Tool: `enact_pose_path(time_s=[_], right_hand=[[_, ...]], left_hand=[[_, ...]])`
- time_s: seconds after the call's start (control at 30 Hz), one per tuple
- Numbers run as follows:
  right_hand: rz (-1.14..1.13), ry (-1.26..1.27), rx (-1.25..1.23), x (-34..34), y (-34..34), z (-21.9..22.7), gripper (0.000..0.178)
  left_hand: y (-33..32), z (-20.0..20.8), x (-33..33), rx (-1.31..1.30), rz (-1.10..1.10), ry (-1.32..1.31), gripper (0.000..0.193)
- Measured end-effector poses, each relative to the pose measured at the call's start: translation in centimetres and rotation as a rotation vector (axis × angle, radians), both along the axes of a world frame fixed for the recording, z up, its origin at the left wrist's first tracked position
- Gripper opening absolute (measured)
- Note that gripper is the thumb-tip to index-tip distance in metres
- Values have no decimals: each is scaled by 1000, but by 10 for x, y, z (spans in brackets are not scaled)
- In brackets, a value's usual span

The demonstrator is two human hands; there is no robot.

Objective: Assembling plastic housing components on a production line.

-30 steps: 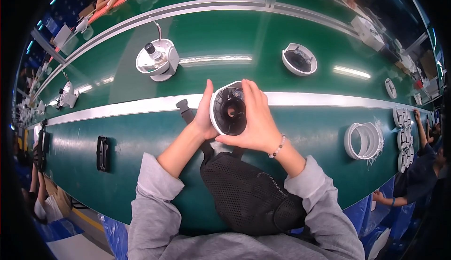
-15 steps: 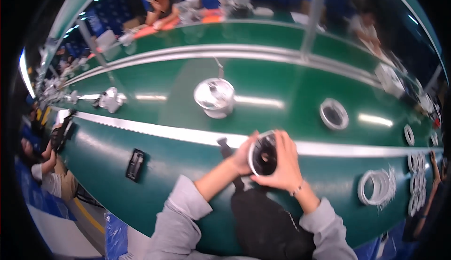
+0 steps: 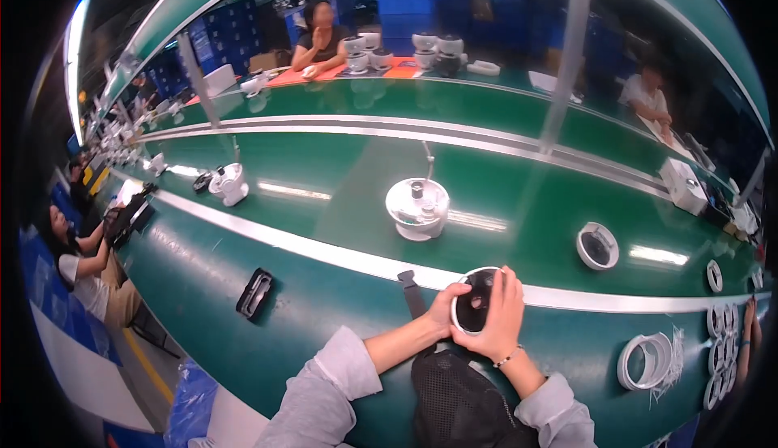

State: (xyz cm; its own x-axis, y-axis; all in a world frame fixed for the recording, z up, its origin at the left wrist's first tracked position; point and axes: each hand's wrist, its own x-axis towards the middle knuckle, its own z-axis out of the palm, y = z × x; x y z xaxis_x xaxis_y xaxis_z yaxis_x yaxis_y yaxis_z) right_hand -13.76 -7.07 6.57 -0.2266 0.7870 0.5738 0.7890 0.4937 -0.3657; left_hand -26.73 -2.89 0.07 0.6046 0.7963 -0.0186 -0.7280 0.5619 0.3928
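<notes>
A round part with a white rim and a glossy dark face (image 3: 469, 315) is held above the near green bench, its face tilted up toward me. My left hand (image 3: 442, 315) grips its left rim, with the thumb reaching over the edge. Around its right side wraps my right hand (image 3: 500, 322), fingers over the upper rim and thumb low. Directly below the hands lies a black mesh bag (image 3: 458, 399) with a strap (image 3: 410, 288). Beyond the white rail, a white round device with an upright arm (image 3: 417, 209) stands on the green belt.
A black oblong tray (image 3: 255, 295) lies to the left. At right are nested white rings (image 3: 636, 364), with several more rings (image 3: 716, 355) beside them. Another white ring (image 3: 598, 245) sits on the belt. Co-workers sit at the left and across the line.
My view has shifted, so the bench and belt items appear lower in the picture, and the picture is sharper. Both hands still hold the round part, its face showing reflections.
</notes>
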Motion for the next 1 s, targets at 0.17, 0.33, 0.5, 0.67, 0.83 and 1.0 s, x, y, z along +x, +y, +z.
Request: enact_pose_path(time_s=[0.17,0.33,0.5,0.67,0.83,1.0], right_hand=[[16,94,-120,-27,10,-4,101],[62,157,-107,-10,11,-11,103],[63,751,-260,2,30,-21,54],[-64,804,-503,-4,33,-38,56],[-132,789,-409,3,35,-35,54],[-94,849,-354,6,35,-32,52]], left_hand=[[-10,34,-13,-68,183,118,49],[-4,30,-4,41,204,246,54],[-6,43,-14,78,294,239,53],[2,30,-33,168,397,261,42],[8,49,-41,736,789,1252,12],[14,49,-38,785,744,1209,15]])
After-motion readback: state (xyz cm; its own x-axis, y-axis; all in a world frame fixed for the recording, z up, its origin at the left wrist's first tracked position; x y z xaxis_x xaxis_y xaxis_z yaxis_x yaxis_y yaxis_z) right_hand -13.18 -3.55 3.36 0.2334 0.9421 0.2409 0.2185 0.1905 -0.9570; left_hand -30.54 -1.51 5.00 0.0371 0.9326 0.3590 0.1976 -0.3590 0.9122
